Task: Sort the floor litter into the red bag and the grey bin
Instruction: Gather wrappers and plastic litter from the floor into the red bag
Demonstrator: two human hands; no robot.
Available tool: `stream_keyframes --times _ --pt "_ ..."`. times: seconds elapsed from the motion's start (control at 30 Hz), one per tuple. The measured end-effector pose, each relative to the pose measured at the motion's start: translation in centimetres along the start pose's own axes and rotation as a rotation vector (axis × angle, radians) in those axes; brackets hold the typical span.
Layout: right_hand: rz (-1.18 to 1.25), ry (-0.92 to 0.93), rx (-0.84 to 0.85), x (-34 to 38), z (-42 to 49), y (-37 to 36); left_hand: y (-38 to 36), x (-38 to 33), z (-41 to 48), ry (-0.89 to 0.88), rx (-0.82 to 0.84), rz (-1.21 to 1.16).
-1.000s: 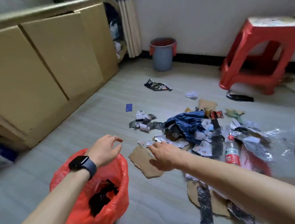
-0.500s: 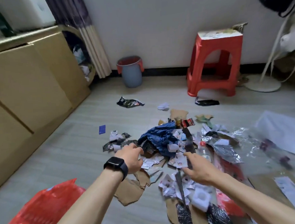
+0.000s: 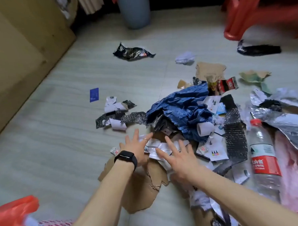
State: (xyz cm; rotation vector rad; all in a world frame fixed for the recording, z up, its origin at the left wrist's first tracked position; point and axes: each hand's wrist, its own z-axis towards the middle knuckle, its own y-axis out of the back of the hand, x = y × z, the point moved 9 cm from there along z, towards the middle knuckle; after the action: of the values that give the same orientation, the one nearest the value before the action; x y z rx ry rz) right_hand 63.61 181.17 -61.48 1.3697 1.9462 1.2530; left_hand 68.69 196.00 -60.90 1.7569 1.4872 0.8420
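Observation:
A litter pile covers the floor. It holds a crumpled blue plastic bag (image 3: pixel 180 109), white paper scraps (image 3: pixel 156 149), torn cardboard (image 3: pixel 143 186), black bubble wrap (image 3: pixel 234 134) and a clear bottle with a red label (image 3: pixel 262 155). My left hand (image 3: pixel 135 147), a black watch on its wrist, lies with fingers spread on the left side of the white scraps. My right hand (image 3: pixel 178 156) lies with fingers spread on their right side. Neither hand grips anything. The red bag (image 3: pixel 11 219) sits at the bottom left. At the far wall stands the grey bin (image 3: pixel 134 11).
Tan cabinet doors (image 3: pixel 19 50) run along the left. A red plastic stool (image 3: pixel 253 14) stands at the back right. A black wrapper (image 3: pixel 133 53), a blue card (image 3: pixel 94 95) and a crumpled white paper (image 3: pixel 185 57) lie apart on the pale floor.
The view has dropped closer to the pile. Both hands have opened and come together over the white scraps. The red bag has slid to the bottom-left corner.

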Motion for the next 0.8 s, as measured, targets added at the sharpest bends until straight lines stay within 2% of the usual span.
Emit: stream_keyframes --times 0.1,0.23,0.3,0.33,0.4,0.6,0.7,0.8 --pt "0.002 0.013 -0.022 -0.1 1.8 -1.2 -2.6 -1.0 1.5 -0.103 0.026 -0.105" --pt "-0.118 0.203 -0.186 0.8 -0.6 -1.4 -1.1 -1.4 -0.8 -0.101 -0.101 -0.073" --pt "-0.147 0.235 -0.089 0.6 -1.7 -1.9 -0.4 -2.0 -2.3 -0.114 -0.08 -0.019" --pt "-0.086 0.19 -0.006 0.1 -2.6 -1.4 0.2 -2.2 -3.3 -0.117 -0.078 -0.022" --pt "0.032 0.065 -0.028 -1.1 -4.4 -0.1 1.7 -2.6 -5.7 -0.111 -0.129 -0.094" --pt "0.718 -0.23 -0.406 -4.2 -12.7 8.1 7.2 -1.5 -14.8 -0.096 -0.353 -0.427" --pt "0.86 -0.236 -0.505 -3.4 -17.4 12.8 10.4 0.6 -20.6 -0.086 -0.487 -0.525" --pt "0.933 -0.144 -0.537 0.3 -21.8 18.0 13.6 5.0 -28.3 -0.021 -0.617 -0.579"
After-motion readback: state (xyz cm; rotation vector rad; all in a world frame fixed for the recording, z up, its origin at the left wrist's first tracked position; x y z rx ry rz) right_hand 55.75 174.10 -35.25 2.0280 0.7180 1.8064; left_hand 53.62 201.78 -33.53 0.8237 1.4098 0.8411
